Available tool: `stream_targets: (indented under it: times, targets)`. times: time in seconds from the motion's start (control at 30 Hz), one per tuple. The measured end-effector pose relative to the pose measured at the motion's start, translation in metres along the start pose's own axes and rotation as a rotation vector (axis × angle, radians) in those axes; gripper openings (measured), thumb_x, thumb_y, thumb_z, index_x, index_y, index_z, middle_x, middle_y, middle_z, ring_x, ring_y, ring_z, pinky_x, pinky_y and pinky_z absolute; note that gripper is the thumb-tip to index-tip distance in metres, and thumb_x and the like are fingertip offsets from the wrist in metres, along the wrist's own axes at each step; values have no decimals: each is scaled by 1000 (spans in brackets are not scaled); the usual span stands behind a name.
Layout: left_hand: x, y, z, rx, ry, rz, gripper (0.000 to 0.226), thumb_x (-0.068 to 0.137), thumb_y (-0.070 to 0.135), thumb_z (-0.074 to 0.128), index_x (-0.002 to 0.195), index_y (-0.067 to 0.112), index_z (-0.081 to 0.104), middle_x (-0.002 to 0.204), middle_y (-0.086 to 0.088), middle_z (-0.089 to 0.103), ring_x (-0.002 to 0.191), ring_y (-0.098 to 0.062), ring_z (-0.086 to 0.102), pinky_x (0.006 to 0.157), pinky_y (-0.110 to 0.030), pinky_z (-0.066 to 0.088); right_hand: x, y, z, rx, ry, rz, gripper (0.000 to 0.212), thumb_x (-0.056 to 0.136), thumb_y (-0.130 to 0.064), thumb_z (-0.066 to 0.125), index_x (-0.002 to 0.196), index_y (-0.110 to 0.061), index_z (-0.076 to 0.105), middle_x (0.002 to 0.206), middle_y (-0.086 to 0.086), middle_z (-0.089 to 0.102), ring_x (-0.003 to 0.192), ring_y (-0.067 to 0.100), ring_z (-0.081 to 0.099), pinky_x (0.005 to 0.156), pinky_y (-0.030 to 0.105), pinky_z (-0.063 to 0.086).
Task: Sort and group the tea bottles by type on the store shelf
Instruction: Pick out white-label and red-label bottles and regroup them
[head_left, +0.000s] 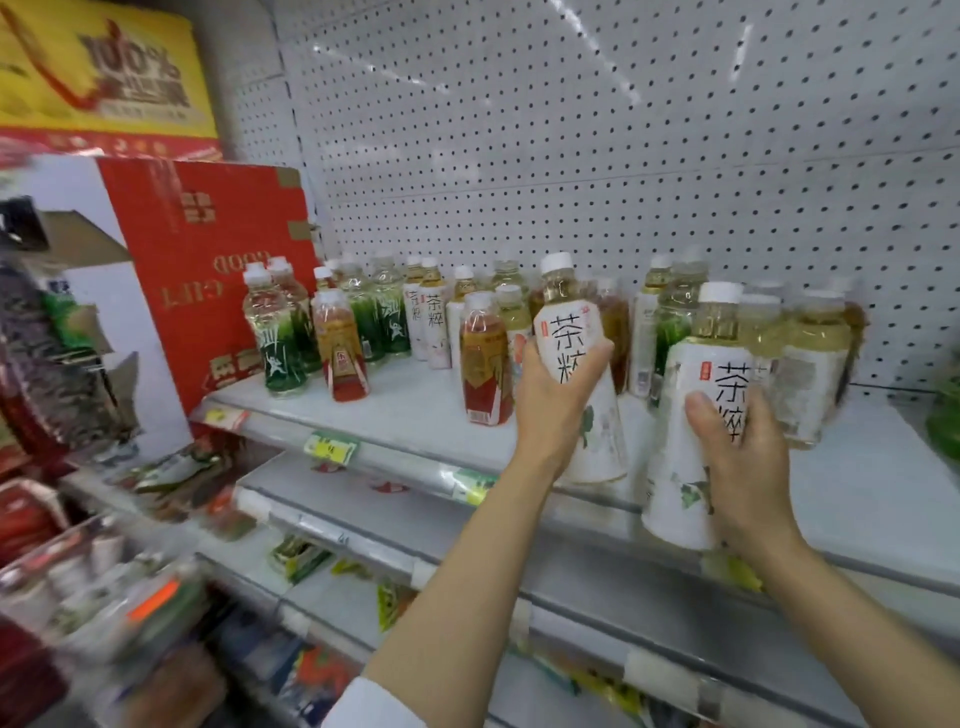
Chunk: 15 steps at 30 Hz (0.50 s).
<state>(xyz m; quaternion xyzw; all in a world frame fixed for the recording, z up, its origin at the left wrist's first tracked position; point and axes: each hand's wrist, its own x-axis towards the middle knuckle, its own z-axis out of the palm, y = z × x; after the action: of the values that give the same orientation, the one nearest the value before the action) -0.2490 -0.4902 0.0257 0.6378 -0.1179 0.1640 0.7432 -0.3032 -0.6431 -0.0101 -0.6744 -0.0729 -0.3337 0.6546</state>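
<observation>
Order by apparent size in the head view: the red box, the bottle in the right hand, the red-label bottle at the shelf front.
1. Red box.
2. Bottle in right hand, enlarged by nearness.
3. Red-label bottle.

2 hands are in view, the left hand (553, 387) and the right hand (737, 457), each holding 1 white-label bottle: one (571, 332) in the left, one (691, 415) in the right. Left of the hands, about 2 more white-label bottles (434, 317), about 4 green-label bottles (275, 338) and 2 red-label bottles (340, 345) stand. Behind the right hand are roughly 3 pale yellow bottles (815, 364); blur hides the exact count.
</observation>
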Motion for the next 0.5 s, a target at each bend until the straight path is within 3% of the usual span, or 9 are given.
stream_targets:
  times: [0.07,0.13,0.17,0.3,0.4,0.5]
  targets:
    - [-4,1,-16,25,30,17,44,86,37,76,118,16,57,93,-1,67,64,-8,55,48,-20,44,-8,-6,13,-14,-12,-6,56,88,-44,62,135,-17,50,120,-2,63,98,0,63,70,11,48]
    - [-3,1,-36,47,65,6,40,86,37,75,116,16,60,95,-3,69,70,-11,58,52,-22,48,-13,-9,27,-23,-20,-1,28,93,-34,63,120,-36,54,109,-12,64,89,-7,62,72,16,49]
    - [-2,1,-47,47,83,-10,37,86,36,75,114,15,61,93,-2,68,72,-12,59,53,-22,48,-15,-9,35,-29,-12,5,24,95,-28,61,115,-38,53,105,-15,63,89,-7,62,73,18,50]
    - [6,-9,-99,34,81,-35,24,87,31,74,106,19,65,96,-5,71,79,-17,64,59,-27,51,-24,-8,74,-58,27,18,30,95,-21,59,124,-16,52,101,-12,62,80,-12,61,62,8,48]
    - [12,-16,-147,64,43,-41,17,89,27,74,102,20,64,93,-2,71,76,-14,65,58,-24,50,-31,-4,115,-34,57,51,28,96,-18,59,123,-12,52,100,-6,63,72,-13,61,58,9,48]
    - [24,-16,-197,53,27,-70,30,88,27,74,111,11,64,93,-2,71,74,-11,65,57,-19,49,-38,3,163,-19,55,62,35,94,-20,60,127,-13,51,104,-6,65,77,-9,63,63,15,51]
